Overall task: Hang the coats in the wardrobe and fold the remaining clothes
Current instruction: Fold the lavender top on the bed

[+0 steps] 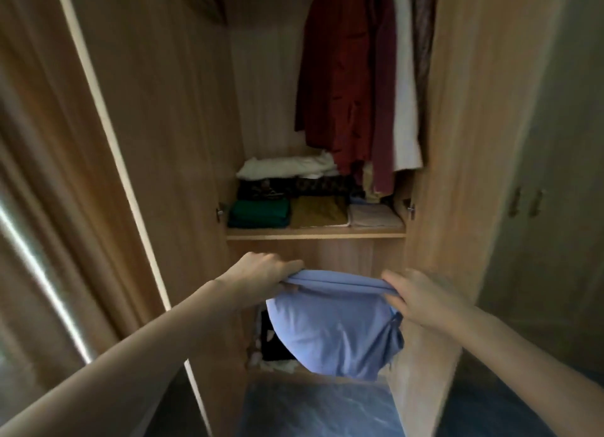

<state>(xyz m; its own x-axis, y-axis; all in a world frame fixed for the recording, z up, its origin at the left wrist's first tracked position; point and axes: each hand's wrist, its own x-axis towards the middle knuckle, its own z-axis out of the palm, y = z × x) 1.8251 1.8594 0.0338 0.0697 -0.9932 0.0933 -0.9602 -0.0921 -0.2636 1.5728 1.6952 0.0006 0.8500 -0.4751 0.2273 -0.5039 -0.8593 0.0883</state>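
Both hands are out in front of the open wardrobe (457, 142), and between them hangs a folded blue garment (336, 332). The left hand (261, 273) grips its top edge at the left end, fingers curled over the fold; the right hand (421, 296) pinches the same edge at the right end, thumb on top. The top edge is stretched straight between the two hands, and the rest of the cloth droops below in a rounded bundle, held in the air in front of the wardrobe's lower compartment, below the shelf (315, 233). On that shelf, folded clothes sit in a row along the front edge: a green stack (260, 213) at the left, a mustard piece (318, 212) in the middle, a pale stack (374, 215) at the right. Behind them lies a dark patterned pile (287, 186) with a white pile (287, 168) on top. Above the shelf's right half hang the coats: a red coat (340, 77) foremost, a maroon one (385, 110) just beside it, then a white one (405, 110) against the right wall, their hems reaching down near the folded piles. Behind the blue garment, in the lower compartment, something dark (274, 345) shows, too dim to make out. The left door (147, 110) stands swung open, and the floor (313, 410) below is dark blue.
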